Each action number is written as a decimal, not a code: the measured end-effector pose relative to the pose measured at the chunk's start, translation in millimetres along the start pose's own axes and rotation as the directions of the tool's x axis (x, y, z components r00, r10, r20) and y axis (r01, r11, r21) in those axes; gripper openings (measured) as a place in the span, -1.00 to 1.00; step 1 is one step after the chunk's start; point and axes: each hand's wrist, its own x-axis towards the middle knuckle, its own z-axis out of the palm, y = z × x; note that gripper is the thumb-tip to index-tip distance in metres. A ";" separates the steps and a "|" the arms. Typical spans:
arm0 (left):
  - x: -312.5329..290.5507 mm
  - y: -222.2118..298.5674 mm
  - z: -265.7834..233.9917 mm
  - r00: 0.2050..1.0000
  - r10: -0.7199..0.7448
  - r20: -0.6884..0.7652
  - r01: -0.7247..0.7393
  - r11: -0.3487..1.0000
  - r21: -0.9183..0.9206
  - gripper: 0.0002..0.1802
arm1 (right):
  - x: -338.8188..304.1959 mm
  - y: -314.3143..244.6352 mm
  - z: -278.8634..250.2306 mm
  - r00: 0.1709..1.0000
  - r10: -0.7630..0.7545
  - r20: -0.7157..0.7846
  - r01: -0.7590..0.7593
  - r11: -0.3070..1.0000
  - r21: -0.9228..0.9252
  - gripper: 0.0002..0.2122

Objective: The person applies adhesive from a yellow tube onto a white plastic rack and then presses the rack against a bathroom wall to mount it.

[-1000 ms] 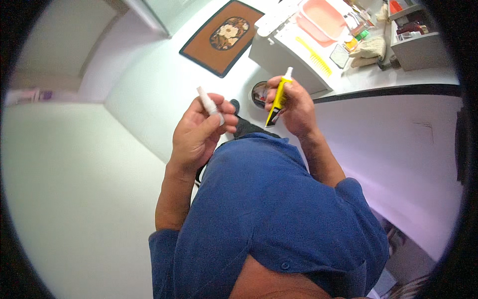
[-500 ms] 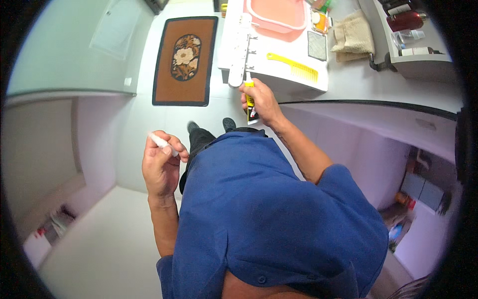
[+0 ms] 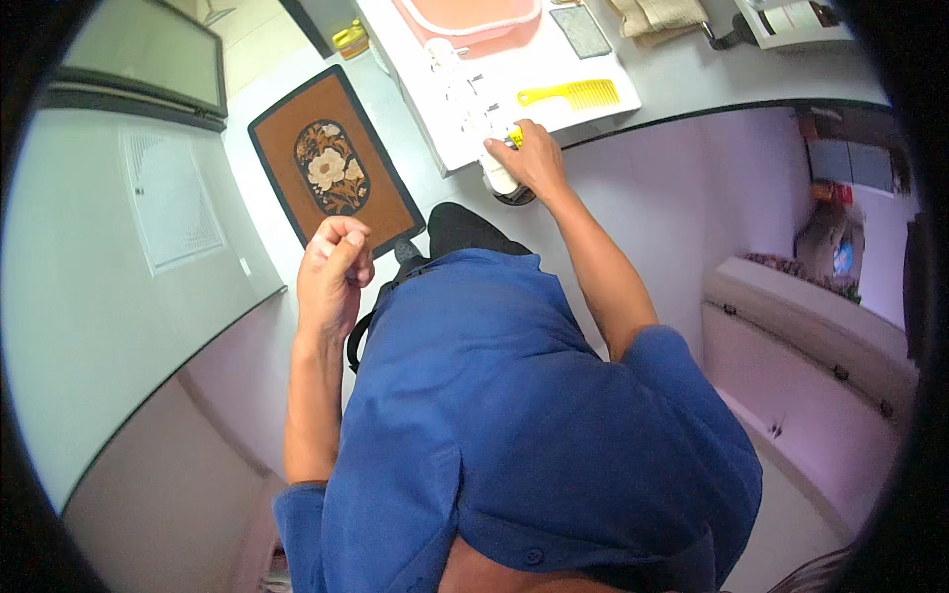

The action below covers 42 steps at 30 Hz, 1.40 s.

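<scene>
My right hand (image 3: pixel 534 160) is closed on a yellow-and-black tube (image 3: pixel 516 137) at the counter's front edge. Most of the tube is covered by the fingers. Directly beside it lies a white hook rail (image 3: pixel 457 87) with several small metal hooks, its near end reaching past the counter edge by my thumb. Off to the left, my left hand (image 3: pixel 336 263) is raised over the floor with its fingers curled together. The slim white cap it held a moment earlier is hidden in the fingers.
On the white counter (image 3: pixel 432 119) are a pink basin (image 3: pixel 474 22), a yellow comb (image 3: pixel 571 95) and a grey rectangular pad (image 3: pixel 581 32). A beige cloth (image 3: pixel 656 18) hangs at the far right. A brown flowered mat (image 3: pixel 290 175) covers floor at the left, near a yellow container (image 3: pixel 350 40).
The view has turned, so the counter and mat appear tilted. My right hand has moved the tube close against the rail's near end. My left fingers have curled, and the white cap is hidden.
</scene>
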 end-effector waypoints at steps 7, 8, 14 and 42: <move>48.8 31.8 -8.6 0.984 -0.160 0.078 0.155 0.985 0.072 -0.86 | 28.1 4.6 17.1 0.993 0.076 0.086 -0.088 0.985 0.148 -0.41; 55.8 35.6 -8.6 0.984 -0.166 0.069 0.159 0.982 0.103 -0.86 | 31.9 9.7 19.5 0.988 0.074 0.134 -0.100 0.975 0.201 -0.42; 81.7 47.6 -16.9 0.977 -0.213 0.028 0.205 0.963 0.176 -0.86 | 20.9 1.2 18.4 0.957 0.161 0.243 -0.218 0.948 0.231 -0.47; 221.4 105.6 9.2 0.795 -0.533 0.289 0.343 0.788 0.510 -0.89 | 20.8 -85.7 17.6 0.964 0.232 -0.133 -0.255 0.947 -0.194 -0.84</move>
